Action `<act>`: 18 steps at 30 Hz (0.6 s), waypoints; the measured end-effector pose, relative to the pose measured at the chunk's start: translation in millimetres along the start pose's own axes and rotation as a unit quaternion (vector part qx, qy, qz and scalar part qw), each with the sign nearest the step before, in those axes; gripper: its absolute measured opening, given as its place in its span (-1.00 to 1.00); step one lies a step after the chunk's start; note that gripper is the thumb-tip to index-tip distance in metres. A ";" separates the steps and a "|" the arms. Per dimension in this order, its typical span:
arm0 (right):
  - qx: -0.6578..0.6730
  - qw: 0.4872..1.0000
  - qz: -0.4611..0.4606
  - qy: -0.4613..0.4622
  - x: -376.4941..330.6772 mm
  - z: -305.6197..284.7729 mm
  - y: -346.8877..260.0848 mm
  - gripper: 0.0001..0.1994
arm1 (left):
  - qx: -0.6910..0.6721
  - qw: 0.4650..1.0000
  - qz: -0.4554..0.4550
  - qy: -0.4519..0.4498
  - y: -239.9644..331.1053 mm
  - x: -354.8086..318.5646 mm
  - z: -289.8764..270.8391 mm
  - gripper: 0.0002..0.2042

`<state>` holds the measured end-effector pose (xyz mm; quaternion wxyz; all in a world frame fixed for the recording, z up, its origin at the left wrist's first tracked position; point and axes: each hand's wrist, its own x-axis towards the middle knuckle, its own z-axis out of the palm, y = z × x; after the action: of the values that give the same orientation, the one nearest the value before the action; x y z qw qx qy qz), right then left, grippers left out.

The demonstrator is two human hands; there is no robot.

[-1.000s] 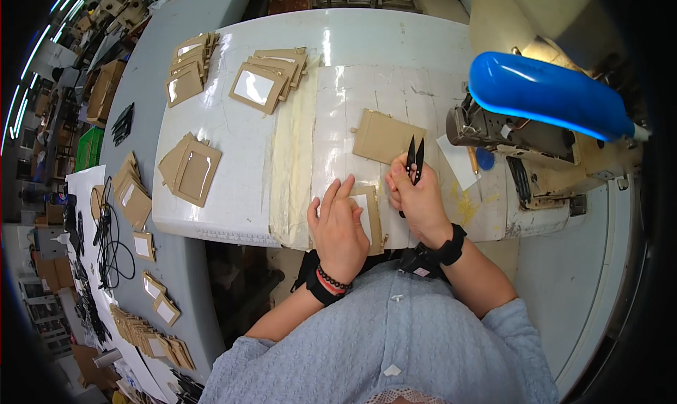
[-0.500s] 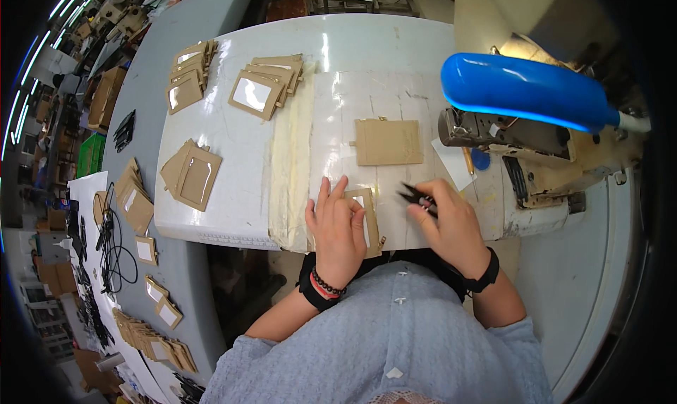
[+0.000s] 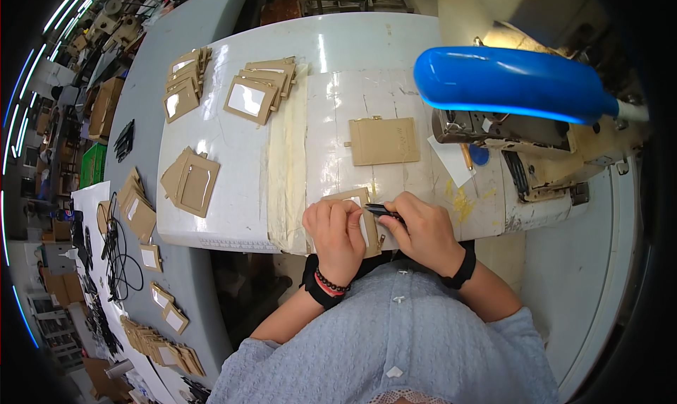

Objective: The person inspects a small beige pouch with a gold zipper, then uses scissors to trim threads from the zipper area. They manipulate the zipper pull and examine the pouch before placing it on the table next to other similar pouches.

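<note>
A tan card holder with a clear window (image 3: 371, 236) lies at the table's near edge, partly under my hands. My left hand (image 3: 334, 233) is closed at its left side, thumb and fingers pinched on it; the fingertips hide whether a thread is between them. In my right hand (image 3: 427, 236) are black thread snips (image 3: 381, 210), their tips at the holder's upper part beside my left fingers. Beyond my hands a second tan card holder (image 3: 385, 142) lies flat, with a small tab at its left side.
A sewing machine (image 3: 522, 132) with a blue cover (image 3: 515, 85) stands at right, near a pencil (image 3: 467, 156) on white paper. Stacked card holders (image 3: 250, 97) are on the table's left part; a stack (image 3: 194, 185) sits nearer. More holders (image 3: 162, 344) and black cords (image 3: 116, 252) lie on the grey side table.
My right hand has brought the snips left to the near card holder. My left fingers, stretched out before, have curled into a pinch. The view has shifted slightly.
</note>
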<state>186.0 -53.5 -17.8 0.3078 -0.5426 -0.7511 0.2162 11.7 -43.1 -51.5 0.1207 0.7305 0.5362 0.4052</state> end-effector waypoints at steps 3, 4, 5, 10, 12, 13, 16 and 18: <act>-0.010 1.000 -0.002 0.005 0.8 0.2 -0.2 -0.84 | -0.010 1.000 0.005 0.002 1.0 1.5 -0.6 -0.92; -0.013 1.000 -0.004 0.005 1.0 0.4 -0.2 -0.84 | -0.012 1.000 0.004 0.001 1.0 1.4 -0.7 -0.91; -0.017 1.000 -0.006 0.005 1.1 0.4 -0.2 -0.84 | -0.013 1.000 0.002 -0.001 1.1 1.5 -0.8 -0.91; -0.033 0.999 -0.008 0.007 0.6 2.0 0.2 -0.84 | -0.015 1.000 0.002 -0.006 1.3 1.6 -1.6 -0.89; -0.036 0.999 -0.009 0.008 0.8 2.6 0.3 -0.84 | -0.015 1.000 0.003 -0.007 1.2 1.8 -1.8 -0.89; -0.036 0.999 -0.007 0.006 0.7 2.8 0.2 -0.84 | -0.015 1.000 0.005 -0.007 1.1 1.9 -1.9 -0.89; -0.036 0.999 -0.005 0.004 1.1 2.8 0.0 -0.84 | -0.014 1.000 0.008 -0.006 0.9 2.2 -1.5 -0.89; -0.033 0.999 -0.007 0.006 1.6 2.9 -0.4 -0.85 | -0.015 1.000 0.009 -0.005 1.4 2.3 -1.8 -0.89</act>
<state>183.4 -52.1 -19.2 0.2957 -0.5485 -0.7599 0.1854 11.6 -42.1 -48.4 0.1306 0.7356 0.5231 0.4101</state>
